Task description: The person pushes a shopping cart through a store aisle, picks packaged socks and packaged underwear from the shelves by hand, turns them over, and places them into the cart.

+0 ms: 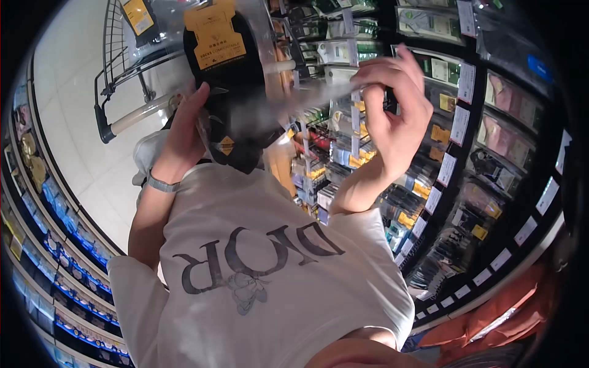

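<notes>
A pack of black socks [215, 80] with an orange card label, in a clear plastic bag, hangs in front of my chest. My left hand [184, 129], with a grey band at the wrist, grips its left edge, thumb over the front. Off to the right, my right hand [399, 104] is raised with thumb and fingers pinched together. From its fingertips a see-through plastic strip [313, 98], smeared by motion, stretches toward the pack. Whether the strip belongs to the pack's bag, I cannot tell.
A wire shopping cart [138, 119] with a pale handle stands at upper left, holding another packaged item [140, 21] with an orange label. Racks of packaged goods [442, 135] with white price tags rise on the right. Shelves [55, 239] line the left, beside a tiled floor [76, 132].
</notes>
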A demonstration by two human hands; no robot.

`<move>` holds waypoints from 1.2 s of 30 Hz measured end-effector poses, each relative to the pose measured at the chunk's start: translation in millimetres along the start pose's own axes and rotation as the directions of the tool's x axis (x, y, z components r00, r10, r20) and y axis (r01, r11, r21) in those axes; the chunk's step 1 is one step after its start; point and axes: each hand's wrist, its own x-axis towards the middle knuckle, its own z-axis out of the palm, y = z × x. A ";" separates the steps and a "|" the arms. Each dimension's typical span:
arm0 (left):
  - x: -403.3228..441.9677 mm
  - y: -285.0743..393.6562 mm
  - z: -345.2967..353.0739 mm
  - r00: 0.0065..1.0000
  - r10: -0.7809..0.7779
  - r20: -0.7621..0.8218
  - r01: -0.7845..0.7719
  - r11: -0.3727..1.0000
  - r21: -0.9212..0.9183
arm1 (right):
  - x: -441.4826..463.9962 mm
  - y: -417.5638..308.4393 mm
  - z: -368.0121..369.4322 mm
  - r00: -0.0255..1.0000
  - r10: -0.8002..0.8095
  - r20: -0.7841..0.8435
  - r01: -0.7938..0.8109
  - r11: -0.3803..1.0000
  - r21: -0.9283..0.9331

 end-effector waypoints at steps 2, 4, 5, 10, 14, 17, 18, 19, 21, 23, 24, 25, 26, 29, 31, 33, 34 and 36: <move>1.6 0.1 -2.3 1.000 -0.016 0.025 0.016 1.000 0.019 | 25.2 -15.4 -0.3 0.958 -0.253 0.134 0.262 0.964 -0.053; 1.0 -3.3 -7.0 0.995 -0.061 0.074 0.061 0.998 -0.001 | 29.6 -41.7 39.7 0.926 -0.326 0.191 0.321 0.945 0.060; -1.3 -5.5 -10.9 0.989 -0.097 0.113 0.100 0.994 -0.030 | 26.0 -52.0 58.3 0.952 -0.251 0.174 0.226 0.963 0.149; -4.1 -9.1 -40.7 0.966 -0.021 0.257 -0.029 0.982 0.188 | 29.3 -80.1 118.0 0.965 0.208 0.163 -0.264 0.732 0.628; -9.8 8.3 -5.3 0.998 -0.023 0.061 0.002 0.948 0.318 | -2.3 -84.3 84.8 0.931 0.339 -0.135 -0.257 0.871 0.418; -14.1 10.1 15.5 0.998 0.061 0.024 -0.065 0.939 0.338 | -29.2 -83.5 68.1 0.774 0.633 -0.008 -0.450 0.560 0.696; -15.3 12.0 16.1 0.998 0.066 0.020 -0.069 0.917 0.392 | -46.0 -72.8 68.3 0.748 0.654 0.116 -0.506 0.448 0.737; -17.4 12.7 16.7 0.998 0.068 0.018 -0.069 0.895 0.441 | -62.2 -67.6 68.4 0.713 0.659 0.240 -0.560 0.331 0.759; -18.5 14.9 23.4 0.998 0.056 0.042 -0.070 0.865 0.497 | -82.9 -62.1 68.4 0.742 0.620 0.255 -0.567 0.376 0.733; -18.4 16.7 28.6 0.998 0.050 0.044 -0.066 0.775 0.629 | -87.8 -63.4 70.4 0.742 0.614 0.269 -0.584 0.395 0.709; -19.2 17.1 29.7 0.999 0.041 0.031 -0.050 0.686 0.726 | -87.6 -70.1 71.6 0.722 0.636 0.273 -0.603 0.384 0.699; -20.5 16.6 30.6 0.999 0.028 0.016 -0.030 0.584 0.811 | -86.8 -79.0 72.4 0.696 0.662 0.278 -0.624 0.368 0.689; -21.8 13.7 33.3 0.997 0.055 0.055 -0.076 0.556 0.828 | -76.2 -90.9 70.7 0.624 0.731 0.274 -0.665 0.315 0.677; -20.8 4.4 31.5 0.976 0.090 0.200 -0.216 0.556 0.803 | -81.3 -90.6 85.6 0.536 0.776 0.332 -0.534 0.007 0.845; -10.7 5.1 14.9 0.942 0.085 0.324 -0.297 0.657 0.692 | -90.0 -74.5 79.7 0.534 0.722 0.440 -0.465 -0.184 0.866; -6.8 8.5 14.1 0.951 0.026 0.309 -0.269 0.565 0.780 | -104.9 -64.4 81.6 0.524 0.706 0.476 -0.372 -0.313 0.874; -7.3 8.7 16.2 0.955 0.001 0.298 -0.256 0.516 0.817 | -114.2 -61.4 85.5 0.518 0.712 0.474 -0.333 -0.343 0.879; -6.9 7.1 23.8 0.968 -0.009 0.250 -0.199 0.577 0.792 | -129.5 -59.1 93.9 0.482 0.746 0.460 -0.286 -0.363 0.887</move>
